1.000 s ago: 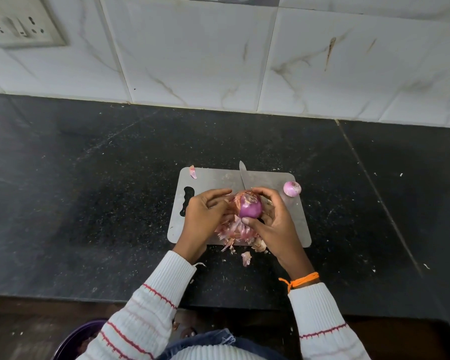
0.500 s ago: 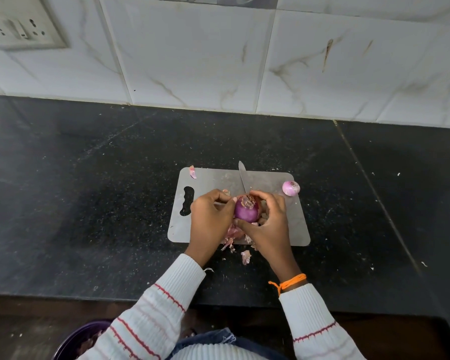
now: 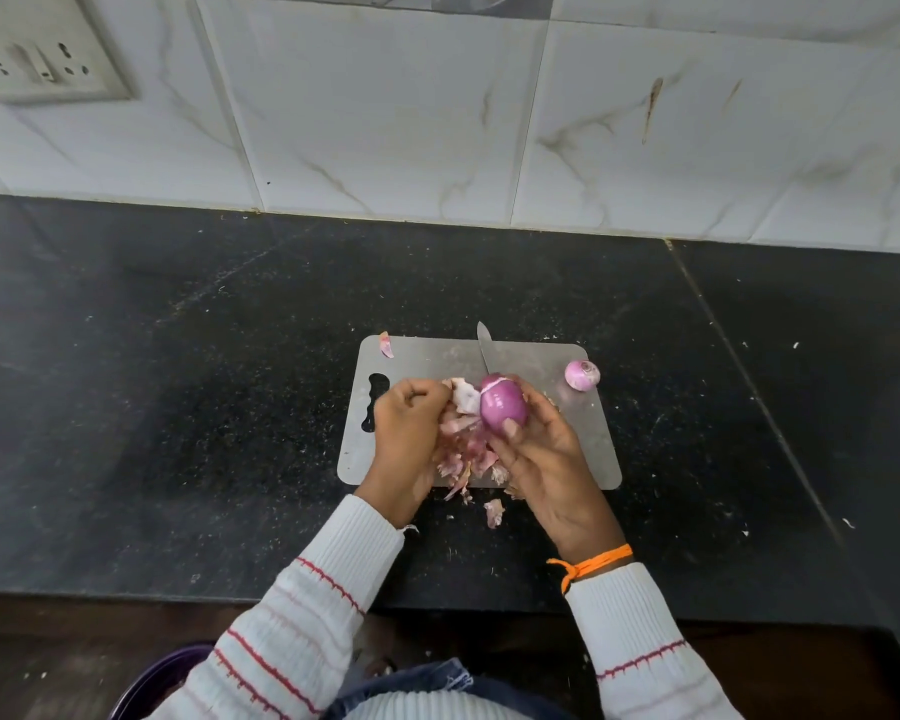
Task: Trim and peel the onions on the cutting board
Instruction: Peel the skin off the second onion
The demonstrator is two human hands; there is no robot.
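Note:
My right hand (image 3: 546, 454) grips a purple onion (image 3: 502, 405) above the grey cutting board (image 3: 588, 449), thumb pressed on its near side. The onion looks smooth and bare of dry skin. My left hand (image 3: 409, 433) is just left of it, fingers curled around a pale strip of onion skin (image 3: 463, 397). A heap of pink peels (image 3: 463, 457) lies on the board under both hands. A knife blade (image 3: 485, 350) points to the far edge; its handle is hidden behind the onion. A second, smaller peeled onion (image 3: 582, 375) sits at the board's far right corner.
The board lies on a black stone counter (image 3: 178, 407) backed by a white tiled wall with a socket plate (image 3: 37, 59) at top left. Loose peel bits (image 3: 493, 511) lie on the counter in front of the board; one scrap (image 3: 385, 345) sits at its far left corner.
My left hand has pulled away to the left with a strip of skin, and the onion in my right hand has turned so its smooth purple side faces up.

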